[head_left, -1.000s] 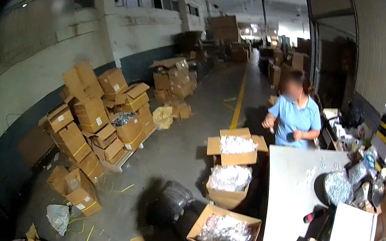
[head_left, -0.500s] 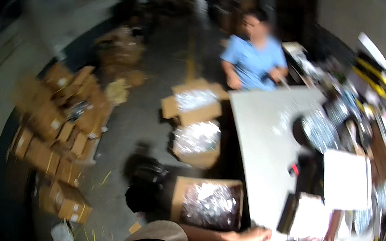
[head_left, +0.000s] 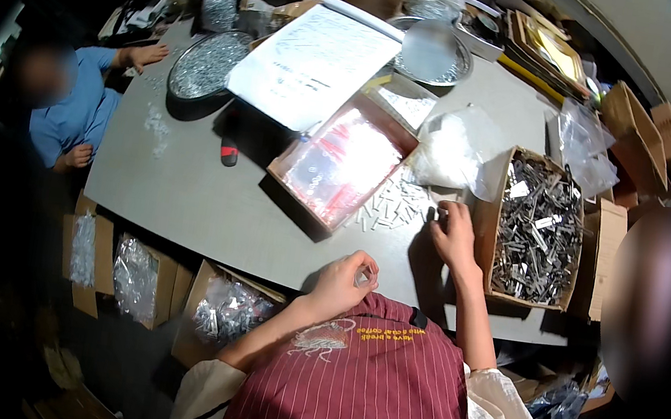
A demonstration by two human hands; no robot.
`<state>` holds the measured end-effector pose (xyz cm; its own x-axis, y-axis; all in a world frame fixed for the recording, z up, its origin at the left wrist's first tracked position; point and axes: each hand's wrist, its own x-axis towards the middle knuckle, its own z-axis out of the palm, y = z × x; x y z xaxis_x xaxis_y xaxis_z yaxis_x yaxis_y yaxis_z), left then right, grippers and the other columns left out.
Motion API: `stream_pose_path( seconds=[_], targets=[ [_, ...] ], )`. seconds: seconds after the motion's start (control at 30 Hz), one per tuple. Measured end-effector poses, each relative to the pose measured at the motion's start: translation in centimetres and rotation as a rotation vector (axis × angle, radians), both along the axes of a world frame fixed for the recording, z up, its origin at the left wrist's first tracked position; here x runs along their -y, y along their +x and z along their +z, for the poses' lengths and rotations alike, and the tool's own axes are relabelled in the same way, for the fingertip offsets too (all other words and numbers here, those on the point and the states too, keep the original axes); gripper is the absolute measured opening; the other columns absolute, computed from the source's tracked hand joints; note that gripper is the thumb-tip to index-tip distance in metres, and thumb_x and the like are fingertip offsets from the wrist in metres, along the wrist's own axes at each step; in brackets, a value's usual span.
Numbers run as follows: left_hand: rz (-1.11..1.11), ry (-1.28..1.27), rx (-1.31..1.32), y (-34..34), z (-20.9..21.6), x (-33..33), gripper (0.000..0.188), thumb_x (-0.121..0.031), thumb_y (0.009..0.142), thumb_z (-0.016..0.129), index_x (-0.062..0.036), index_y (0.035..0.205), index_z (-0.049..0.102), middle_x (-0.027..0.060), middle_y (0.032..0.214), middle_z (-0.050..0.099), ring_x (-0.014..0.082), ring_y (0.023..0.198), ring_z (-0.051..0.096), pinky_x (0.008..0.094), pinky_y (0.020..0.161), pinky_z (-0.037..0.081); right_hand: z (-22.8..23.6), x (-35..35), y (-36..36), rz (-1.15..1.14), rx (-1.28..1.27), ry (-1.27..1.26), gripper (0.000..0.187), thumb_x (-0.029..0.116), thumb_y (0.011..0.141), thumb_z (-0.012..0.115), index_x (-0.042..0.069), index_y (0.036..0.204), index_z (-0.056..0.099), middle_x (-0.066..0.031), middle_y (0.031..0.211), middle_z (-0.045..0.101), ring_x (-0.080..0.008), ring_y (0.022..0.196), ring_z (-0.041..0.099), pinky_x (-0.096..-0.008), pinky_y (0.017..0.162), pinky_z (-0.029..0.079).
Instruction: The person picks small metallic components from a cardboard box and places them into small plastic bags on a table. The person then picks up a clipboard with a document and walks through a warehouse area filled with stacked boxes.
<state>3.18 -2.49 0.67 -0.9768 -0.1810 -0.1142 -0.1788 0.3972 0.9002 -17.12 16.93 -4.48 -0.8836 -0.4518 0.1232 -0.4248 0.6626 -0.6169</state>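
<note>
My left hand (head_left: pixel 344 285) is at the table's near edge in front of my apron, its fingers curled round something small and pale that I cannot make out. Further right, my right hand (head_left: pixel 455 237) reaches over the tabletop with bent, closed fingers; a small dark thing shows at the fingertips, too unclear to name. Just left of it lie loose small white pins (head_left: pixel 392 205). Close on its right stands a cardboard box of dark metal clips (head_left: pixel 537 229). An open box of clear plastic bags with red edges (head_left: pixel 341 159) sits beyond my left hand.
A clear bag of white pieces (head_left: pixel 451 150) lies behind the pins. Further back are a clipboard with paper (head_left: pixel 313 61) and metal trays of small parts (head_left: pixel 208 63). A red-and-black tool (head_left: pixel 229 147) lies left. A person in blue (head_left: pixel 75 109) sits at the table's left end.
My view has swung right, from the aisle and floor boxes to the tabletop. My right hand now is beside the pins and the clip box; my left hand stays near the table's edge.
</note>
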Motion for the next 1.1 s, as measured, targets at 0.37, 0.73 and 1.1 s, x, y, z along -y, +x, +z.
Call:
stream_pose_path(
  seconds=[0.37,0.73,1.1],
  targets=[
    [-0.068,0.079,0.118,-3.9,-0.6,-1.8,0.025,-0.020,0.091,0.071,-0.0065,0.110,0.062,0.0138,0.102,0.072,0.0308,0.097,0.070,0.0395,0.085,0.053,-0.8,3.1,0.2,0.104,-0.047,0.285,0.035,0.027,0.093,0.071,-0.004,0.101,0.058,-0.0282,0.097,0.065,-0.0473,0.082,0.067,-0.0526,0.070,0.055],
    [-0.044,0.132,0.105,-4.1,-1.8,-1.7,0.022,-0.020,0.091,0.073,-0.0077,0.108,0.066,0.0107,0.099,0.073,0.0254,0.097,0.071,0.0371,0.085,0.054,-0.8,1.0,1.8,0.084,-0.225,0.466,0.019,0.019,0.085,0.070,0.002,0.092,0.065,-0.0145,0.088,0.067,-0.0346,0.080,0.071,-0.0437,0.068,0.057],
    [-0.099,0.181,-0.028,-7.0,-2.7,-2.2,0.030,-0.014,0.089,0.071,-0.0049,0.116,0.062,0.0136,0.102,0.073,0.0257,0.095,0.072,0.0372,0.084,0.055,4.7,-0.7,5.2,0.162,0.029,-0.273,0.020,0.011,0.087,0.073,0.002,0.105,0.073,-0.0143,0.090,0.070,-0.0327,0.080,0.069,-0.0401,0.073,0.054]
  ],
)
